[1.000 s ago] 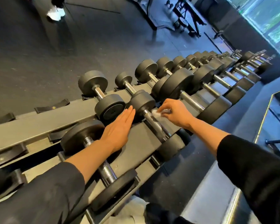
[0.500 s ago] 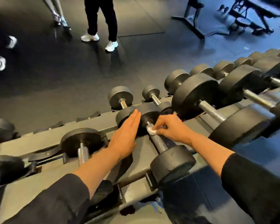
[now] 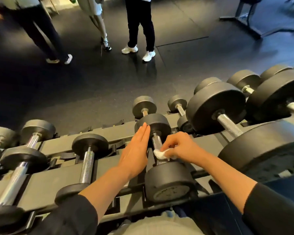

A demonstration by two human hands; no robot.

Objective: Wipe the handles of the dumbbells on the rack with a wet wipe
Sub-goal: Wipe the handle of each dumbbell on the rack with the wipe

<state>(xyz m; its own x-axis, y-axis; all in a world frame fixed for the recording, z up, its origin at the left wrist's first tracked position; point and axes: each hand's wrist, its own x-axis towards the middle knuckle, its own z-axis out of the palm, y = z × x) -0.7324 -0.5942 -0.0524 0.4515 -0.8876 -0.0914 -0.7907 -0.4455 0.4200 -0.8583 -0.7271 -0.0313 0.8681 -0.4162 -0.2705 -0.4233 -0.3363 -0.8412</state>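
Dumbbells fill the rack [image 3: 46, 182] in front of me, and the one I am working on [image 3: 161, 160] lies on the near tier, its closer weight head just past my waist. My right hand [image 3: 182, 148] pinches the wet wipe [image 3: 159, 154], bunched small and white, against the near end of its knurled handle [image 3: 157, 141], close to that head. My left hand [image 3: 136, 153] lies flat beside the handle, fingers straight and together, their tips touching the far weight head as if to steady it.

I judge I am in the middle of this one handle: the wipe covers only its near part, and the stretch toward the far head is bare. I cannot tell from here which of the other handles are already clean. To my left wait several chrome-handled dumbbells [image 3: 87, 164], to my right the much heavier ones [image 3: 229, 126], and a farther tier holds smaller ones [image 3: 144, 107]. Beyond the rack, people [image 3: 139, 22] stand on the dark floor.
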